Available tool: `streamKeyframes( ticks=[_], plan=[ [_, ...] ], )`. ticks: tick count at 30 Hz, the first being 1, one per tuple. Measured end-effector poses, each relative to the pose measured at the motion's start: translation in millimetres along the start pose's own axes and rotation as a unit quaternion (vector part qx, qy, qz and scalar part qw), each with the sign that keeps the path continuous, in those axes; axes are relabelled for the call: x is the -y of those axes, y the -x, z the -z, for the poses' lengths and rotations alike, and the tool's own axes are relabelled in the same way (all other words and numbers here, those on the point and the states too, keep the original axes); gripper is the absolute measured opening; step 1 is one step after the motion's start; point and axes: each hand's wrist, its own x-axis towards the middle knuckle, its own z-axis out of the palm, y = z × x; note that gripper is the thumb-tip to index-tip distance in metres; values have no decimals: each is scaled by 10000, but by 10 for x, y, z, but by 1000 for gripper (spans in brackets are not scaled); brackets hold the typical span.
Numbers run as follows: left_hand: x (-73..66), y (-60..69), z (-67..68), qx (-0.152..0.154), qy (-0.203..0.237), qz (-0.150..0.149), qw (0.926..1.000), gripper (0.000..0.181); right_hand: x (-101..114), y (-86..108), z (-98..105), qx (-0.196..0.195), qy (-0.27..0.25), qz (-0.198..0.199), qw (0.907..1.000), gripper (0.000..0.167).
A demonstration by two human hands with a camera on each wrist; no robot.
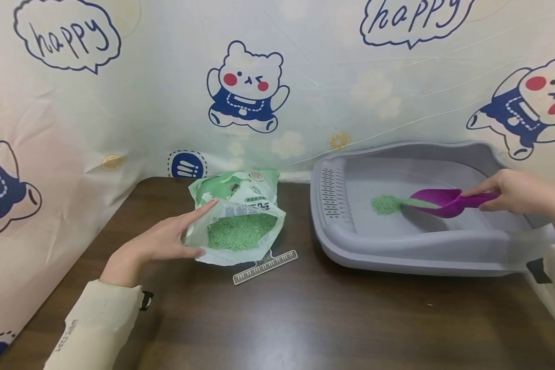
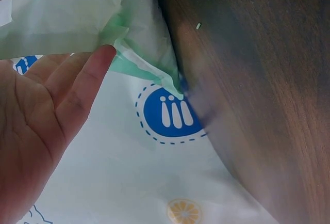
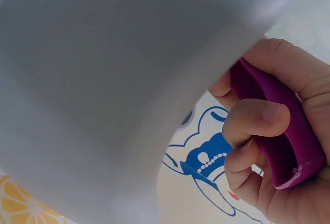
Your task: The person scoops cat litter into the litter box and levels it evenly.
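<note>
In the head view my right hand (image 1: 513, 192) grips the handle of a purple scoop (image 1: 453, 203) over a grey litter box (image 1: 425, 252). Green pellets trail off the scoop's tip onto a small pile of pellets (image 1: 385, 204) on the box floor. The right wrist view shows fingers curled round the scoop handle (image 3: 289, 121). My left hand (image 1: 162, 237) rests against the left side of an opened bag (image 1: 231, 259) of green cat litter (image 1: 240, 232). Its fingers lie straight along the bag (image 2: 56, 33) in the left wrist view, with the thumb near the front rim.
A clear sealing clip (image 1: 265, 267) lies on the brown table (image 1: 259, 318) in front of the bag. Behind everything hangs a printed cloth (image 1: 305, 92) with bears. One stray pellet (image 2: 198, 26) lies beside the bag.
</note>
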Motion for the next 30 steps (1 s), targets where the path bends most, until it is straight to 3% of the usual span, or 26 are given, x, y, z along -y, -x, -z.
streamKeyframes(
  ticks=[9, 20, 30],
  plan=[
    [-15, -18, 0, 31, -6, 50, 10000, 106, 85, 32, 58, 76, 158, 68, 9998, 35],
    [2, -16, -7, -13, -54, 133, 9999, 106, 376, 92, 170, -101, 723, 258, 9970, 38],
    [9, -7, -14, -58, -37, 158, 9999, 105, 701, 263, 156, -362, 503, 179, 9979, 43]
  ],
)
